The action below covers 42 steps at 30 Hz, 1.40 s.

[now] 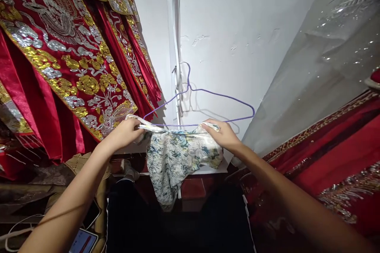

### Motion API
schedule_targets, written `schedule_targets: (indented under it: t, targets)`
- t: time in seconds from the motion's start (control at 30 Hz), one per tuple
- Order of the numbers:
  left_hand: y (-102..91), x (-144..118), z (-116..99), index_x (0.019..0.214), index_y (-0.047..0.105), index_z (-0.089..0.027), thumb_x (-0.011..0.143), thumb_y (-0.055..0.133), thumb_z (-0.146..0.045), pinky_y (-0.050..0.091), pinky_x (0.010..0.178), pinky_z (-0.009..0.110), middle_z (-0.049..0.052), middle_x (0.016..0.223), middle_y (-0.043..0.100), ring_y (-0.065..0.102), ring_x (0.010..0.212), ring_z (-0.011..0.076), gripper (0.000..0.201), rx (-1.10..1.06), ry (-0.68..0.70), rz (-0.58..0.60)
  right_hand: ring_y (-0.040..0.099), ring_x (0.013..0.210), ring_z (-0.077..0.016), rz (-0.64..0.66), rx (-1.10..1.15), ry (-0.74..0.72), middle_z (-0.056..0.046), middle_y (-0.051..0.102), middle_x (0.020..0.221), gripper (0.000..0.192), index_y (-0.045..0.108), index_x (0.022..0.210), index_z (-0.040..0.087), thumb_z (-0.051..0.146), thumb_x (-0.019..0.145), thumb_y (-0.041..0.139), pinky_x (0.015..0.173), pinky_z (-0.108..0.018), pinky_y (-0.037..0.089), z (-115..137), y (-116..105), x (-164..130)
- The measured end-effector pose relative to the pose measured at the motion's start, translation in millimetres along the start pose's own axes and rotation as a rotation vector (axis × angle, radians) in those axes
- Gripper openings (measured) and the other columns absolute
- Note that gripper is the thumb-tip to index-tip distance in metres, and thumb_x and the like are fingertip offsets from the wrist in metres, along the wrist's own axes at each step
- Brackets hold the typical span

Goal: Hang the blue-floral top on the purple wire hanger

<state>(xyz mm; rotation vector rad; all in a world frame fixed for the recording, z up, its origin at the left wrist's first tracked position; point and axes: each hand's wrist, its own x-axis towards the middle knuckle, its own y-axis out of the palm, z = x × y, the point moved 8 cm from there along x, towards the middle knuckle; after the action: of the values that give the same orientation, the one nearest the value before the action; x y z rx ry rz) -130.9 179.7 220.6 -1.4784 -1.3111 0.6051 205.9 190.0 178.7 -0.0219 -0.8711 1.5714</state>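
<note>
A purple wire hanger (213, 94) hangs by its hook from a fixing on the white wall. A pale cloth with a blue-green floral print (175, 158) is draped over the hanger's bottom bar and hangs down below it. My left hand (126, 132) grips the cloth's left top edge at the bar. At the right end of the cloth, my right hand (222, 134) pinches the fabric against the bar.
Red garments with gold and silver embroidery (68, 55) hang at the left. More red embroidered fabric (335, 158) and a silvery sheer cloth (332, 47) fill the right. A phone (83, 241) and white cables lie at the lower left. A white conduit (175, 47) runs down the wall.
</note>
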Motion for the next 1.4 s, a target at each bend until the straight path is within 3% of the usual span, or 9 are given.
schedule_targets:
  t: [0.1,0.17,0.47,0.7,0.87,1.03,1.13,1.3,1.4]
  targets:
    - [21.7,16.9,8.0,0.072,0.073,-0.021,0.077,0.064,-0.043,0.046,0.066,0.029,0.005,0.077,0.073,0.064,0.069,0.0229,0.024,-0.098,-0.022,0.257,0.066,0.089,-0.0244,-0.019,-0.013,0.011,-0.004,0.075,0.091,0.035,0.073,0.092,0.02,0.049,0.094,0.053,0.075,-0.03,0.047,4.0,-4.6,-5.1]
    - [21.9,24.3,12.4,0.07,0.073,-0.021,0.077,0.063,-0.046,0.045,0.064,0.029,0.004,0.073,0.072,0.063,0.067,0.0223,0.027,-0.072,-0.037,0.286,0.066,0.089,-0.0247,-0.004,0.005,0.004,-0.004,0.075,0.091,0.034,0.072,0.091,0.02,0.048,0.095,0.053,0.075,-0.03,0.047,6.5,-3.6,-6.7]
    - [-36.4,21.5,-13.5,0.061,0.066,-0.021,0.081,0.062,-0.051,0.046,0.076,0.035,0.009,0.075,0.067,0.06,0.074,0.0255,0.037,0.186,0.15,-0.162,0.062,0.082,-0.0218,0.015,0.053,0.015,-0.003,0.069,0.084,0.031,0.069,0.087,0.021,0.047,0.095,0.052,0.071,-0.029,0.044,18.8,8.6,-9.3]
    - [-48.7,21.2,-19.3,0.075,0.071,-0.02,0.085,0.061,-0.048,0.048,0.083,0.039,0.012,0.088,0.066,0.061,0.09,0.0295,0.032,0.24,0.289,-0.169,0.063,0.087,-0.0219,0.045,0.091,0.021,-0.002,0.071,0.089,0.03,0.071,0.091,0.023,0.047,0.095,0.053,0.072,-0.028,0.046,27.3,19.4,-14.0]
    - [-52.4,32.6,-52.5,0.073,0.064,-0.018,0.088,0.058,-0.04,0.046,0.076,0.036,0.01,0.081,0.062,0.058,0.082,0.0252,0.028,0.253,0.366,-0.194,0.065,0.095,-0.024,0.117,0.085,0.035,-0.003,0.074,0.098,0.028,0.072,0.097,0.023,0.044,0.095,0.053,0.082,-0.031,0.048,31.5,33.8,-16.5]
    - [-35.5,50.1,-69.6,0.092,0.064,-0.016,0.087,0.059,-0.023,0.046,0.076,0.031,0.007,0.087,0.066,0.061,0.077,0.0197,0.01,-0.034,0.36,-0.261,0.063,0.112,-0.0284,0.133,0.056,0.076,-0.004,0.071,0.122,0.034,0.071,0.121,0.03,0.043,0.092,0.059,0.094,-0.036,0.048,40.8,40.5,-23.9]
    - [-21.1,60.3,-55.2,0.12,0.063,-0.02,0.085,0.058,-0.013,0.047,0.083,0.03,0.008,0.103,0.072,0.067,0.091,0.021,0.036,-0.228,0.361,-0.241,0.066,0.1,-0.0271,0.115,-0.046,0.054,-0.004,0.071,0.114,0.056,0.056,0.142,0.035,0.044,0.087,0.066,0.086,-0.036,0.05,44.2,26.6,-33.2]
    - [-16.4,66.6,-41.9,0.117,0.068,-0.017,0.087,0.05,-0.011,0.049,0.087,0.032,0.01,0.105,0.073,0.068,0.094,0.0227,0.036,-0.084,0.383,-0.234,0.061,0.062,-0.0181,-0.141,-0.198,0.017,-0.003,0.069,0.086,0.101,0.02,0.161,0.026,0.032,0.077,0.075,0.06,-0.03,0.048,34.2,-33.9,-40.9]
    - [-20.1,62.6,-54.4,0.111,0.07,-0.015,0.089,0.046,-0.013,0.05,0.088,0.035,0.011,0.101,0.069,0.065,0.093,0.0225,0.032,-0.006,0.443,-0.235,0.063,0.063,-0.0203,-0.338,-0.26,0.04,-0.009,0.072,0.086,0.084,0.044,0.152,0.018,0.032,0.076,0.075,0.059,-0.032,0.049,33.8,-79.9,-34.6]
